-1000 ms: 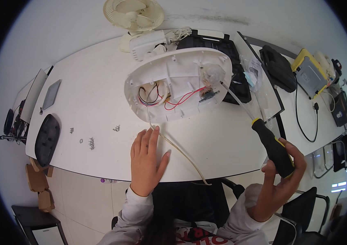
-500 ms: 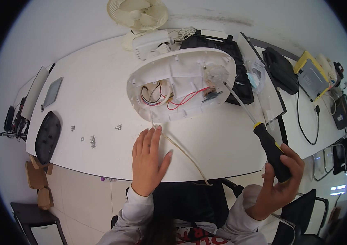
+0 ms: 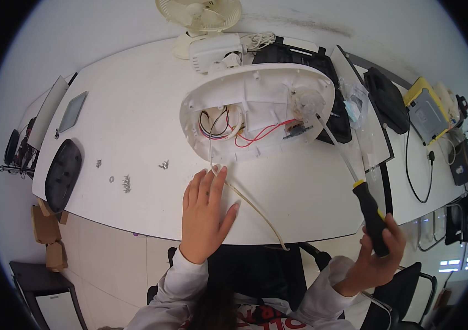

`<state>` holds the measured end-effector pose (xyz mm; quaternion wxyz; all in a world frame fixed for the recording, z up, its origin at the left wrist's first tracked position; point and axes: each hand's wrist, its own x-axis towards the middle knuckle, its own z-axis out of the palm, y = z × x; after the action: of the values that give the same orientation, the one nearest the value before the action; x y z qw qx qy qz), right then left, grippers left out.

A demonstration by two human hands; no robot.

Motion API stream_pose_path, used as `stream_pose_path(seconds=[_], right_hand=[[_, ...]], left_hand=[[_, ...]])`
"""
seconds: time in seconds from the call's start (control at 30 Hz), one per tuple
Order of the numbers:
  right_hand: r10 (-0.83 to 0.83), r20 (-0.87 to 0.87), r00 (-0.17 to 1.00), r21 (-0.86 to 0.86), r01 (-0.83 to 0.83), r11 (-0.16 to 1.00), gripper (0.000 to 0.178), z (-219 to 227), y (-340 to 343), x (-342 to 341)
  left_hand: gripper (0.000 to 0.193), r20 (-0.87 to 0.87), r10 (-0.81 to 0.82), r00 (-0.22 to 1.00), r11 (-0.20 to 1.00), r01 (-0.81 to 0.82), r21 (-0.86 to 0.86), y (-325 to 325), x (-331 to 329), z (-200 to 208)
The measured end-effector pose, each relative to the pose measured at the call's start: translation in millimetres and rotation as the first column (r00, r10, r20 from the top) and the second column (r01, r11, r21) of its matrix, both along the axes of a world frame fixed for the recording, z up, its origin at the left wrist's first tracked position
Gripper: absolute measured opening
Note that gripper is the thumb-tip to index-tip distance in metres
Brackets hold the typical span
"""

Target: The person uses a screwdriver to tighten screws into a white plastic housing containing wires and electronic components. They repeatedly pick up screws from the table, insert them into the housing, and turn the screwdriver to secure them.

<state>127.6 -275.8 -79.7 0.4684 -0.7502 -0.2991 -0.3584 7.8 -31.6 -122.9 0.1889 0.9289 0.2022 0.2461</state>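
Note:
An oval white plastic casing (image 3: 278,83) lies open side up on the table, with red wires (image 3: 260,133), dark wires and a round translucent part (image 3: 310,103) inside. My right hand (image 3: 378,264) grips the lower end of a black and yellow screwdriver (image 3: 370,212). Its shaft slants up into the casing, and the tip is at the translucent part; whether it sits on a screw I cannot tell. Flat on the table below the casing rests my left hand (image 3: 203,217), fingers stretched, fingertips by the near rim and beside an off-white cable (image 3: 253,206) running out of the casing.
Small heaps of screws (image 3: 126,184) and a washer (image 3: 112,179) lie left of my left hand, with a black oval cover (image 3: 63,175) farther left. Behind the casing are a black tool case (image 3: 337,127), a white device (image 3: 212,52) and a fan (image 3: 198,14).
The whole view has shifted slightly. The screwdriver handle has swung a little nearer to me and stands steeper, its tip still at the translucent part. My left hand stays by the near rim.

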Motion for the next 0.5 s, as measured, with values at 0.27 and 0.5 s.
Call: stream_pose_path(seconds=[0.27, 0.5], right_hand=[[0.007, -0.082, 0.997, -0.017, -0.008, 1.000, 0.035, -24, 1, -12], [0.094, -0.064, 0.994, 0.172, -0.082, 0.982, 0.029, -40, -9, -15]], left_hand=[[0.067, -0.024, -0.010, 1.000, 1.000, 0.010, 0.016, 0, 0, 2], [0.067, -0.024, -0.004, 1.000, 0.999, 0.005, 0.032, -1, 1, 0]])
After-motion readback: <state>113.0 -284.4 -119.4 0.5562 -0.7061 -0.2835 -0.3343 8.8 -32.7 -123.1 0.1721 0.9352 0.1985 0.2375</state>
